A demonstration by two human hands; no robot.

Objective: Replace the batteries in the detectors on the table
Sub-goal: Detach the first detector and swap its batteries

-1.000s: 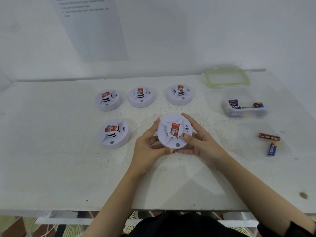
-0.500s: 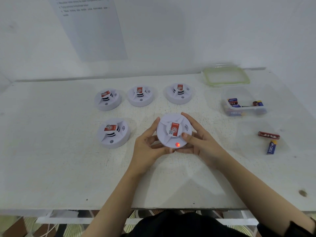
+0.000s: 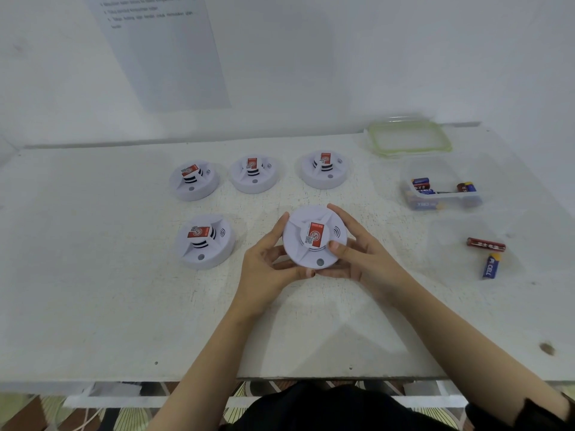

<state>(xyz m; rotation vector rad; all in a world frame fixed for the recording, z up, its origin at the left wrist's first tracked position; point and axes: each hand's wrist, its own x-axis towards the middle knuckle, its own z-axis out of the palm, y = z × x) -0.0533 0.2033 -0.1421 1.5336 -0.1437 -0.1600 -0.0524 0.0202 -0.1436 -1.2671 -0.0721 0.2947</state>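
Note:
I hold a round white detector [image 3: 314, 236] with a red label, face up, just above the table's middle. My left hand [image 3: 269, 265] grips its left edge and underside. From the other side my right hand [image 3: 357, 253] grips it, thumb pressing on its top near the label. Its small indicator at the front edge is dark. Another detector [image 3: 206, 242] lies to the left. Three more detectors [image 3: 194, 181] [image 3: 255, 174] [image 3: 324, 169] sit in a row behind. A red battery [image 3: 486, 244] and a blue battery [image 3: 491, 265] lie loose at the right.
A clear plastic box [image 3: 441, 189] holding several batteries stands at the right, with its green-rimmed lid [image 3: 409, 139] behind it. A printed sheet [image 3: 161, 51] hangs on the white wall. The table's front edge [image 3: 186, 376] is close to my body.
The held detector's indicator lit red half a second ago and is dark now. Both hands and the detector stay in nearly the same place.

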